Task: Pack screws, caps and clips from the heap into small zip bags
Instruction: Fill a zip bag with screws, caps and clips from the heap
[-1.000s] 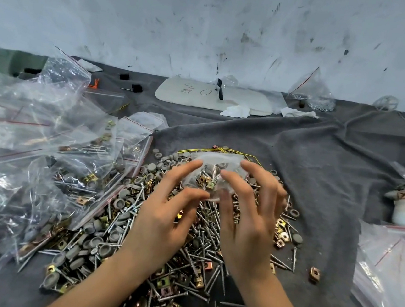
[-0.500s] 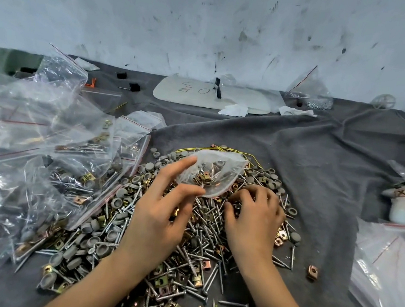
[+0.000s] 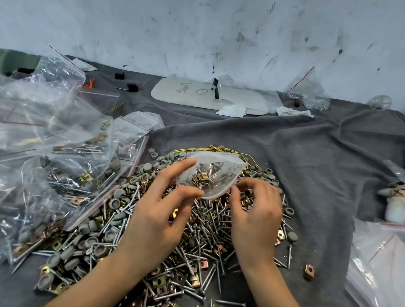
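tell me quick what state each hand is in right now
Left hand: holding the bag, pinched at its edge.
Right hand: fingers curled over the heap; cannot tell if it holds anything.

Soft even light, sharp centre, edges warped.

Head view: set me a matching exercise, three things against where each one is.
Things:
1. small zip bag
2. lone clip
3. white board

Places:
A. at the far side, by the wall
B. pinched in the grip of the left hand, above the heap
C. alone on the grey cloth, right of the heap

Pairs: 1-B, 2-C, 3-A.
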A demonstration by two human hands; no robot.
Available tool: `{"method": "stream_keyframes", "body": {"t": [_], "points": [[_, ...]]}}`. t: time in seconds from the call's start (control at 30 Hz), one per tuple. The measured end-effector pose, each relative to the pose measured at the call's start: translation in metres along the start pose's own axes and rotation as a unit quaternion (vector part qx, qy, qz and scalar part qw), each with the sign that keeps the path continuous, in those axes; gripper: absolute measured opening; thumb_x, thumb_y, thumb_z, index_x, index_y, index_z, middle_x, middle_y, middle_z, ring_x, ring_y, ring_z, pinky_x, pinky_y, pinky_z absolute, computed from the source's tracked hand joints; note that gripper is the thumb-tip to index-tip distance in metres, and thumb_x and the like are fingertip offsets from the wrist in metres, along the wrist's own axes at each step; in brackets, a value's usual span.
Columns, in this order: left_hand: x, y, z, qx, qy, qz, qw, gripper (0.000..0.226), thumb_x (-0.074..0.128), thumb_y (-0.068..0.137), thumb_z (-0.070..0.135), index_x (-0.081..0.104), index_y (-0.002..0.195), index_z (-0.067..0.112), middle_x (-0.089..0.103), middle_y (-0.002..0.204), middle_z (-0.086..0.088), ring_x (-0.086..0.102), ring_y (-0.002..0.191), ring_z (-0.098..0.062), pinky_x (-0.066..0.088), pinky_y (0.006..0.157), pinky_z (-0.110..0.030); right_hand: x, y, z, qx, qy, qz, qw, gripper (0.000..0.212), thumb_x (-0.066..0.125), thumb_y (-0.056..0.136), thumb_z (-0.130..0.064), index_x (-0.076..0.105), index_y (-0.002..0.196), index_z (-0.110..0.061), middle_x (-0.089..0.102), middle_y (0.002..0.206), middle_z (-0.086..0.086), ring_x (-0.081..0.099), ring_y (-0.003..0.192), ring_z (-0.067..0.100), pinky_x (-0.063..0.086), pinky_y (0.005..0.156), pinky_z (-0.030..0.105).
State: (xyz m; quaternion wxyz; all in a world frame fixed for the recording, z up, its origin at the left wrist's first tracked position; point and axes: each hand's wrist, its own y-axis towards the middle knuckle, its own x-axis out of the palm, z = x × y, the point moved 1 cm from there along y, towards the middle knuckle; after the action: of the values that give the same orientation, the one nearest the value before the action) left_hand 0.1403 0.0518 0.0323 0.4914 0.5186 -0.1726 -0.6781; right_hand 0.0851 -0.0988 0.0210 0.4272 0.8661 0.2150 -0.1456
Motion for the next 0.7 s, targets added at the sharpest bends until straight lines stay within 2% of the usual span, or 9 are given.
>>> {"method": "stream_keyframes", "body": {"t": [0.07, 0.13, 0.23, 0.33, 0.43, 0.5, 0.57, 0.63, 0.7], "points": [[0.0, 0.0, 0.0, 0.001, 0.002, -0.001, 1.0, 0.023, 0.052, 0.09, 0.013, 0.07, 0.095, 0.002, 0.048, 0.137, -0.008, 0.046, 0.131, -0.019, 0.037, 0.11, -0.028, -0.01, 0.001, -0.008, -0.072, 0.067, 0.083, 0.992, 0.007, 0.065, 0.085, -0.009, 0.065, 0.089, -0.003, 0.065, 0.09, 0.005, 0.062, 0.087, 0.02, 0.046, 0.082, 0.028], [0.0, 0.0, 0.001, 0.006, 0.004, -0.007, 1.0, 0.023, 0.052, 0.09, 0.013, 0.07, 0.095, 0.001, 0.049, 0.136, -0.009, 0.048, 0.128, -0.021, 0.039, 0.109, -0.029, -0.016, -0.001, -0.016, -0.145, 0.097, 0.133, 0.976, 0.007, 0.062, 0.089, -0.009, 0.064, 0.092, -0.003, 0.066, 0.095, 0.007, 0.062, 0.09, 0.018, 0.048, 0.083, 0.03], [0.001, 0.001, 0.003, 0.015, 0.003, -0.015, 1.0, 0.024, 0.051, 0.09, 0.014, 0.07, 0.095, 0.001, 0.048, 0.136, -0.01, 0.046, 0.13, -0.021, 0.038, 0.11, -0.029, -0.014, -0.006, -0.025, -0.216, 0.076, 0.115, 0.967, 0.008, 0.065, 0.09, -0.013, 0.065, 0.097, -0.009, 0.069, 0.099, 0.005, 0.061, 0.094, 0.019, 0.049, 0.083, 0.037], [0.0, 0.001, 0.003, 0.018, 0.001, -0.013, 1.0, 0.024, 0.051, 0.091, 0.014, 0.07, 0.096, 0.001, 0.048, 0.136, -0.009, 0.046, 0.131, -0.02, 0.036, 0.111, -0.027, -0.009, -0.004, -0.026, -0.207, 0.052, 0.078, 0.974, 0.022, 0.063, 0.091, -0.02, 0.068, 0.106, -0.005, 0.069, 0.105, 0.006, 0.057, 0.102, 0.022, 0.049, 0.084, 0.043], [0.0, 0.0, 0.002, 0.011, 0.005, -0.004, 1.0, 0.023, 0.052, 0.09, 0.013, 0.071, 0.095, 0.001, 0.049, 0.136, -0.01, 0.048, 0.129, -0.021, 0.038, 0.11, -0.029, -0.015, 0.0, -0.022, -0.187, 0.089, 0.117, 0.971, 0.025, 0.055, 0.095, -0.019, 0.057, 0.115, -0.004, 0.062, 0.115, 0.008, 0.054, 0.11, 0.02, 0.041, 0.096, 0.034], [0.001, 0.001, 0.002, 0.008, 0.009, 0.004, 1.0, 0.023, 0.052, 0.089, 0.012, 0.071, 0.094, 0.001, 0.049, 0.135, -0.01, 0.048, 0.128, -0.022, 0.039, 0.109, -0.03, -0.018, 0.003, -0.014, -0.116, 0.118, 0.142, 0.976, 0.022, 0.053, 0.093, -0.012, 0.057, 0.113, -0.004, 0.057, 0.114, 0.002, 0.052, 0.11, 0.017, 0.039, 0.096, 0.031], [0.001, 0.001, 0.002, 0.006, 0.007, 0.006, 1.0, 0.023, 0.051, 0.089, 0.012, 0.071, 0.094, 0.0, 0.049, 0.135, -0.009, 0.048, 0.128, -0.021, 0.038, 0.11, -0.028, -0.015, 0.006, -0.004, -0.039, 0.083, 0.088, 0.992, 0.019, 0.055, 0.088, -0.007, 0.063, 0.104, -0.009, 0.058, 0.103, -0.004, 0.052, 0.102, 0.02, 0.04, 0.091, 0.033], [0.001, 0.001, 0.002, 0.005, 0.005, 0.007, 1.0, 0.023, 0.051, 0.09, 0.011, 0.071, 0.094, 0.001, 0.048, 0.135, -0.008, 0.047, 0.129, -0.019, 0.038, 0.11, -0.028, -0.004, 0.005, 0.006, -0.009, -0.026, -0.055, 0.998, 0.015, 0.063, 0.083, -0.005, 0.07, 0.093, -0.014, 0.063, 0.097, -0.001, 0.049, 0.104, 0.027, 0.039, 0.089, 0.04], [0.0, 0.0, 0.001, 0.004, 0.002, 0.008, 1.0, 0.023, 0.051, 0.09, 0.011, 0.071, 0.095, 0.001, 0.047, 0.136, -0.006, 0.046, 0.13, -0.018, 0.039, 0.109, -0.03, 0.007, -0.002, 0.012, 0.003, -0.091, -0.186, 0.978, 0.014, 0.067, 0.082, -0.011, 0.073, 0.093, -0.018, 0.063, 0.103, -0.001, 0.043, 0.115, 0.027, 0.035, 0.094, 0.04]]}}
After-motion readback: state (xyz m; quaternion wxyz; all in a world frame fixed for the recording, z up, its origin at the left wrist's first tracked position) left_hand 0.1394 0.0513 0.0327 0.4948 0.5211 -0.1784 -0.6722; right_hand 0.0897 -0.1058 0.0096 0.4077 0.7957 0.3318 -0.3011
